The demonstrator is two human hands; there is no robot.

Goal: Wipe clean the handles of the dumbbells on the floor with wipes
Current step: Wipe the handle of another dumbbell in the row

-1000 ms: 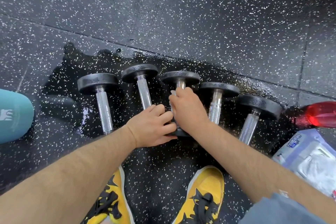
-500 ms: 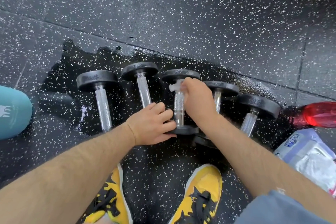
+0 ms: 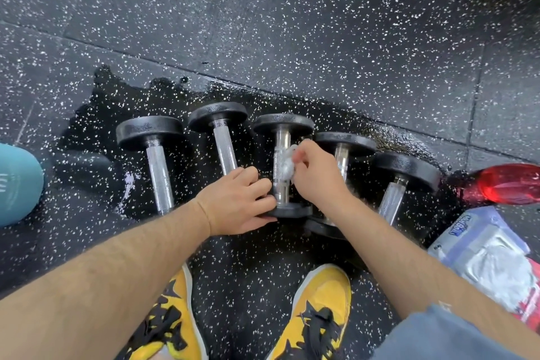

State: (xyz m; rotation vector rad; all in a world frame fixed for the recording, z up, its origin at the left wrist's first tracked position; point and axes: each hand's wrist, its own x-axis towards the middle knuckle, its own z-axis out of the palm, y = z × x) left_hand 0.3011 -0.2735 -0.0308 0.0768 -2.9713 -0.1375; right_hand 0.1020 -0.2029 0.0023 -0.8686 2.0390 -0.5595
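Observation:
Several black dumbbells with chrome handles lie side by side on a wet patch of speckled floor. My left hand [image 3: 238,202] grips the near plate of the middle dumbbell [image 3: 282,166]. My right hand [image 3: 317,175] pinches a crumpled white wipe [image 3: 285,164] against the right side of that dumbbell's handle. The far-left dumbbell [image 3: 155,152] and the second one [image 3: 223,137] lie untouched to the left. Two more dumbbells [image 3: 343,145] [image 3: 400,178] lie to the right, partly hidden by my right arm.
An opened pack of wipes [image 3: 488,260] lies at the right edge, with a red bottle [image 3: 508,184] above it. A teal bottle [image 3: 16,184] sits at the left edge. My yellow shoes [image 3: 321,313] stand just below the dumbbells.
My right hand slid with the wipe from the far end of the middle handle back toward its middle. My left hand stayed on the near plate.

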